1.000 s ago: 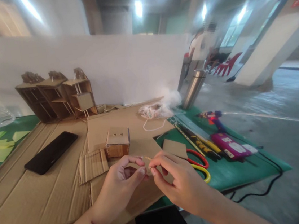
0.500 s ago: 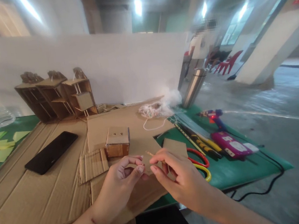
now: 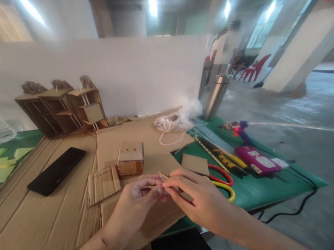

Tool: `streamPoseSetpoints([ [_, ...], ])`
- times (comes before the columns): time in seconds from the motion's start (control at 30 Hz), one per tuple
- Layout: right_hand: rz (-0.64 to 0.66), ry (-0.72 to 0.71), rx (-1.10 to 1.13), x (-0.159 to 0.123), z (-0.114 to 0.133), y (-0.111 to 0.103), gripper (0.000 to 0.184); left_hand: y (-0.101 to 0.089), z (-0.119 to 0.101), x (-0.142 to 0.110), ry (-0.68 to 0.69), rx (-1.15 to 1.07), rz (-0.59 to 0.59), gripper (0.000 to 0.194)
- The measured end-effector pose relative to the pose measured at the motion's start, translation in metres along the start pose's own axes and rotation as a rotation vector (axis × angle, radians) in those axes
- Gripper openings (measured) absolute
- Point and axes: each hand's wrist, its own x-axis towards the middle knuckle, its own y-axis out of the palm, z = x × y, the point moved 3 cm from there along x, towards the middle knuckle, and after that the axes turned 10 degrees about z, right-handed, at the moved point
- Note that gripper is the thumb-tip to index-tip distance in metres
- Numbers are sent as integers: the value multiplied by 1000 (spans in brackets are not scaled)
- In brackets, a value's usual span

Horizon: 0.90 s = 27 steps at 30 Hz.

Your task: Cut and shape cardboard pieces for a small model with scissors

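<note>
My left hand [image 3: 143, 192] is closed in a pinch, its fingertips meeting those of my right hand [image 3: 190, 191] over the cardboard. My right fingers are pinched round a small tan strip [image 3: 162, 175], perhaps cardboard, whose tip shows above the fingertips. Whatever my left fingers hold is too small and hidden to name. Just beyond my hands sits a small cardboard box [image 3: 131, 158] with two holes in its top. Left of it lies a corrugated cardboard piece [image 3: 103, 184]. A square cardboard piece [image 3: 195, 164] is behind my right hand.
A phone [image 3: 57, 171] lies on the cardboard sheet [image 3: 53, 220] at left. Cardboard shelf models [image 3: 61, 109] stand behind. At right are scissors [image 3: 230, 190], cutters [image 3: 228, 162], a purple box [image 3: 256, 160], a glue gun [image 3: 239, 128] and a steel flask [image 3: 216, 96]. A person [image 3: 221, 51] stands farther back.
My right hand has moved left, so its fingertips now meet my left hand's. The tan strip has come along between the right fingers. My left hand has barely moved.
</note>
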Motion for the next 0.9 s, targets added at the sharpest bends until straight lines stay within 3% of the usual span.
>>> streamPoseSetpoints([
  [0.17,-94,161,7,8,-22,-26,7,-4,3,-3,-83,33,-43,27],
  [0.3,-193,375,54,43,-78,-70,14,-5,3,-3,-71,23,-39,28],
  [0.37,-139,544,-37,67,-112,-90,10,-5,2,-2,-59,26,-44,29],
  [0.47,-46,625,-107,105,-154,-111,5,-3,-1,0,-57,45,-54,30],
  [0.63,134,656,-253,145,-196,-114,11,-2,-5,0,-59,48,-61,28],
  [0.9,299,584,-336,158,-216,-105,13,-7,-3,-4,-84,45,-78,25],
])
